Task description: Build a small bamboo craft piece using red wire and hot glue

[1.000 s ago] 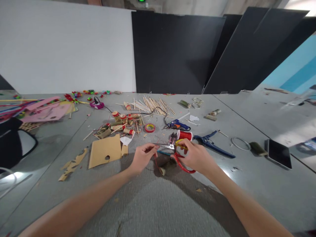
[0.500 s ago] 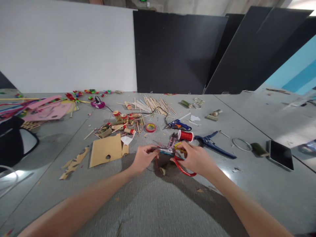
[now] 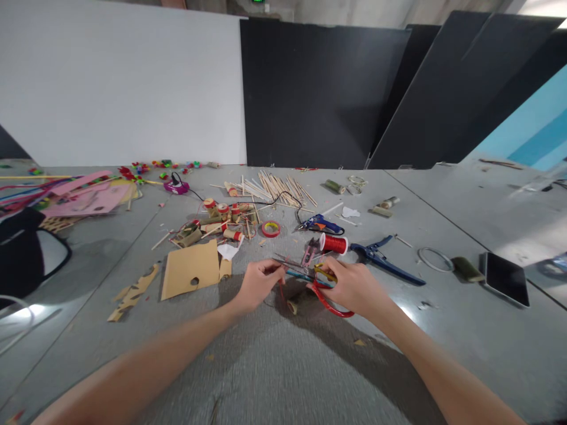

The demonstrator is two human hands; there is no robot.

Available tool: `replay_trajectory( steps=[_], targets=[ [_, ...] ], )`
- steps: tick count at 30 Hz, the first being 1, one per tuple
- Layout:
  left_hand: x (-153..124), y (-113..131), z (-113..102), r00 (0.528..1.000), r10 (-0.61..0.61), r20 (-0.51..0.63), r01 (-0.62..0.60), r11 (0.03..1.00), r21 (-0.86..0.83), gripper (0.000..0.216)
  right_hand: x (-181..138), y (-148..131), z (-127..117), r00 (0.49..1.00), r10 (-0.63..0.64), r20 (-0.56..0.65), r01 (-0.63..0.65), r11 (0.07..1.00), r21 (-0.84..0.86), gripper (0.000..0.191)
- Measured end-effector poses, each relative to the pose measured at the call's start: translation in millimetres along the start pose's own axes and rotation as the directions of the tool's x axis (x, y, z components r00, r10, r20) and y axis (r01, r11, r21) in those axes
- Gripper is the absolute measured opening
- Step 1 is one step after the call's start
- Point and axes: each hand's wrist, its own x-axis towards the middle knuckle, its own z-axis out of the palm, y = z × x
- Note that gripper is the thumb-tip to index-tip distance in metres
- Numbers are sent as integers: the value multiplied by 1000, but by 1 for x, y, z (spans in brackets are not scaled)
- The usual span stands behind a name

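My right hand is closed around a pair of scissors with red handles, whose blades point left. A yellow-handled part also shows at these fingers; whether it belongs to the scissors I cannot tell. My left hand pinches a thin red thread close to the blade tips. Some thread hangs below the fingertips. Under the scissors, a short bamboo tube lies in shadow, partly hidden. Just behind the hands are a red wire spool and pink-handled pliers.
Left lie a holed cardboard piece and a pile of bamboo pieces. Farther back are red tape, wooden sticks and a blue glue gun. Blue pruning shears and a dark-screened tablet lie right.
The scissor blades have spread apart, with the upper blade's tip lifted near my left fingers. Both hands have stayed almost in place.
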Motion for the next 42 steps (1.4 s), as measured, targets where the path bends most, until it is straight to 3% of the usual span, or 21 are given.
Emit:
replay_trajectory(
  steps=[17,24,27,30,35,42],
  targets=[
    [1,-3,-1,1000,-20,3,20,1000,-1,22,-2,3,2,999,-47,-1,47,995,-86,45],
    [2,1,0,999,-22,26,22,1000,-12,31,-4,5,5,995,-72,-67,65,993,-98,27],
    [2,3,0,1000,-23,13,23,1000,-15,30,-3,8,4,991,10,-132,-17,999,-51,29],
    [2,3,1,999,16,28,-16,1000,-12,36,3,20,1,969,188,-159,-186,982,21,29],
    [1,2,0,999,9,32,-7,999,-50,31,15,63,0,852,496,-165,-487,868,93,30],
    [2,0,0,999,15,46,-13,998,-57,32,14,130,22,742,656,-135,-650,754,92,36]
  ],
)
